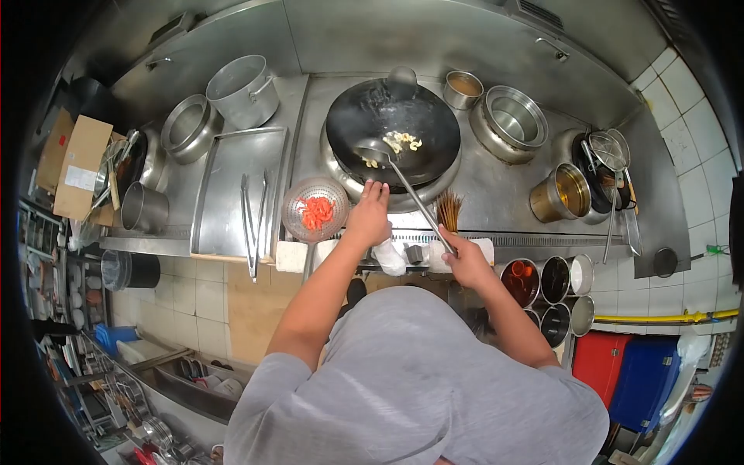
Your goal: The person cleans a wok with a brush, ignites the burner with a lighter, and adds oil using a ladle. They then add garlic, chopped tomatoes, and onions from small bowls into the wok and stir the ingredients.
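Observation:
A black wok (349, 116) sits on the stove with pale, yellowish food pieces (401, 142) in it. My left hand (370, 215) is at its near rim, fingers over the edge; the grip itself is partly hidden. My right hand (467, 260) is closed round the handle of a metal ladle (374, 147), whose bowl rests inside the wok beside the food. Left of the wok, a round perforated strainer (296, 203) holds orange-red pieces (316, 212). A white cloth (390, 258) lies below my left hand, and a bamboo brush (449, 211) stands near the ladle handle.
Tongs (250, 225) lie across a metal tray (213, 174) on the left, near a large pot (263, 97). To the right are a small pot of brown liquid (463, 85), a pot of yellow liquid (571, 194) and several seasoning containers (555, 279) by the counter edge.

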The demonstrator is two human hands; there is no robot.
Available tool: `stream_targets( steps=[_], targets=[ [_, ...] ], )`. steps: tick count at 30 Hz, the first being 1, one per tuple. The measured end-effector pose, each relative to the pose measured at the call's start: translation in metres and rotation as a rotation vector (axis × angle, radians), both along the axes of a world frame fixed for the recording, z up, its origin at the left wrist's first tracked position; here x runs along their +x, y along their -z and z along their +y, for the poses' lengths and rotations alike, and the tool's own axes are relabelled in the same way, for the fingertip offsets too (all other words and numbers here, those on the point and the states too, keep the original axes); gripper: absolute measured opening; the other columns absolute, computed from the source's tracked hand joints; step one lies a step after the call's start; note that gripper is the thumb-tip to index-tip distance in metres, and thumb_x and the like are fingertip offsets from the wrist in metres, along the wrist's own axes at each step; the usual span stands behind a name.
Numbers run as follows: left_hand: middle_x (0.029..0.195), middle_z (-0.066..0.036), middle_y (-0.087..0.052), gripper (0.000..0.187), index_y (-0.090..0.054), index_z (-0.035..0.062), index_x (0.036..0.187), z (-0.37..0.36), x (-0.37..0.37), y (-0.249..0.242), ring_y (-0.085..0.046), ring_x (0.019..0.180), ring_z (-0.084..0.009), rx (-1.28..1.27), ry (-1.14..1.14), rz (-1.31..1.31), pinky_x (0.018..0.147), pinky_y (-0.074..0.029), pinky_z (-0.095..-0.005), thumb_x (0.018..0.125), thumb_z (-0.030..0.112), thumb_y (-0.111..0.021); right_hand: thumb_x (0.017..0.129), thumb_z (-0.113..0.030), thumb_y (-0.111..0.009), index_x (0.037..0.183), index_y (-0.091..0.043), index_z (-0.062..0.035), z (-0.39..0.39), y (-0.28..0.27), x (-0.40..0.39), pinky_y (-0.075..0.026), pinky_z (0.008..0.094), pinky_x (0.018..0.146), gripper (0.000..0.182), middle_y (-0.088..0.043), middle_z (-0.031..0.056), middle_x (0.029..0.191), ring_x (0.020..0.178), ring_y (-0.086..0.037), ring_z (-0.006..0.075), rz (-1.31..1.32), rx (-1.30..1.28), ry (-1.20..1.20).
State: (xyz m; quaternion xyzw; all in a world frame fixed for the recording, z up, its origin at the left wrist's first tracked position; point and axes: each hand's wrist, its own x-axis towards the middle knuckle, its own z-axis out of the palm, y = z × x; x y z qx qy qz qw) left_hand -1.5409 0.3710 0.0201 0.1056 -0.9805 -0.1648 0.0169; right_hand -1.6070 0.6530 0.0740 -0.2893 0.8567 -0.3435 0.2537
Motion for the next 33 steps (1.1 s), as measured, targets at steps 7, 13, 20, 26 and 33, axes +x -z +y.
stream_targets(
  steps=[7,13,20,26,33],
  targets=[
    [0.166,-0.025,-0.036,0.094,-0.035,-0.0056,0.162,0.000,-0.001,-0.009,-0.028,0.160,-0.0424,-0.024,0.031,-0.085,0.128,-0.036,-0.0446,0.086,0.026,-0.080,0.093,-0.001,-0.069,0.157,-0.055,-0.0114,-0.018,0.065,-0.095,-0.051,0.0375,0.107,0.067,-0.067,0.0298,0.137,0.127,-0.068,0.0400,0.004,-0.220,0.174],
    [0.165,-0.025,-0.038,0.093,-0.036,-0.0047,0.162,0.002,-0.001,-0.006,-0.030,0.159,-0.0419,-0.022,0.022,-0.031,0.127,-0.038,-0.0449,0.086,0.026,-0.080,0.092,0.001,-0.069,0.157,-0.054,-0.0088,-0.058,0.079,-0.062,-0.052,0.0428,0.107,0.067,-0.066,0.0297,0.137,0.129,-0.064,0.0454,0.197,-0.116,0.245],
    [0.166,-0.022,-0.039,0.085,-0.038,-0.0044,0.161,0.000,0.001,-0.011,-0.031,0.160,-0.0399,0.044,-0.004,-0.031,0.125,-0.042,-0.0431,0.083,0.010,-0.068,0.094,-0.001,-0.072,0.159,-0.051,-0.0108,-0.026,0.031,-0.005,-0.052,0.0404,0.105,0.069,-0.069,0.0293,0.133,0.121,-0.071,0.0385,-0.068,-0.166,0.019],
    [0.167,-0.022,-0.036,0.092,-0.036,-0.0025,0.163,0.000,-0.002,0.000,-0.029,0.160,-0.0406,-0.028,0.012,-0.021,0.127,-0.039,-0.0447,0.084,0.020,-0.079,0.093,-0.002,-0.074,0.154,-0.057,-0.0088,-0.027,0.098,-0.089,-0.052,0.0380,0.108,0.064,-0.068,0.0252,0.141,0.128,-0.069,0.0362,0.024,-0.237,0.092],
    [0.165,-0.025,-0.038,0.092,-0.037,-0.0040,0.162,0.004,-0.001,-0.011,-0.030,0.160,-0.0410,-0.001,0.000,-0.052,0.126,-0.040,-0.0445,0.083,0.020,-0.078,0.093,-0.008,-0.072,0.156,-0.056,-0.0115,-0.079,0.059,-0.092,-0.054,0.0475,0.102,0.065,-0.070,0.0297,0.128,0.117,-0.067,0.0484,0.229,0.078,0.245]
  ],
)
